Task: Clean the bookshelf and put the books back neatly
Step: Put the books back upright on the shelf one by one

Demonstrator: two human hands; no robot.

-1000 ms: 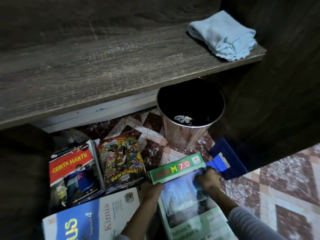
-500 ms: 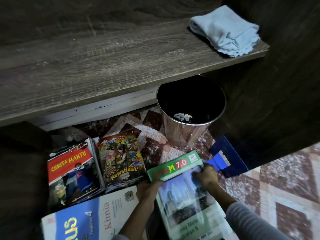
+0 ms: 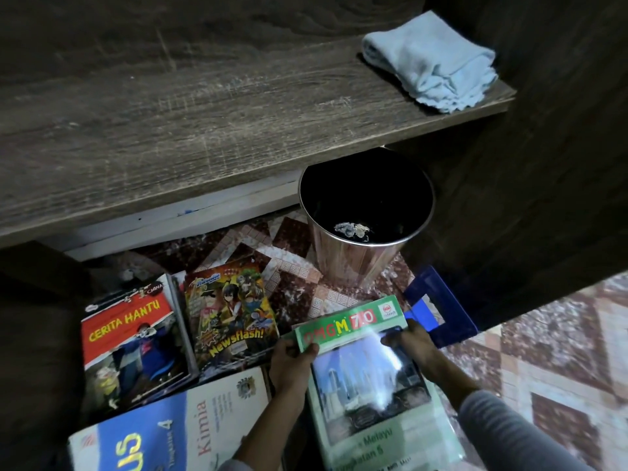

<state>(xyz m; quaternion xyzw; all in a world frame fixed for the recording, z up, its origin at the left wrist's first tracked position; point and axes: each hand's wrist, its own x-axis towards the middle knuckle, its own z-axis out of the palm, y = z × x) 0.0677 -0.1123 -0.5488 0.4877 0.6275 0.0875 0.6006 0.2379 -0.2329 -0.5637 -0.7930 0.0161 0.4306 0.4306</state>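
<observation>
Patterned floor tiles (image 3: 560, 351) fill the lower right of the frame. At the bottom centre, a green book (image 3: 373, 396) marked "7.0" lies tilted. The left hand (image 3: 289, 365) has its fingers clamped on the book's left edge, and the right hand (image 3: 413, 345) has its fingers clamped near the upper right corner. Lower left lies a blue and white Kimia book (image 3: 176, 426). Beyond it, side by side, are a red Cerita Hantu book (image 3: 132, 345) and a Newsflash comic (image 3: 231, 311). A blue plastic item (image 3: 441, 307) sits just beyond the right hand. Farther up stands a metal bin (image 3: 360, 263), partly under the wooden shelf (image 3: 204, 124). A folded pale blue cloth (image 3: 431, 62) rests on the shelf, upper right.
</observation>
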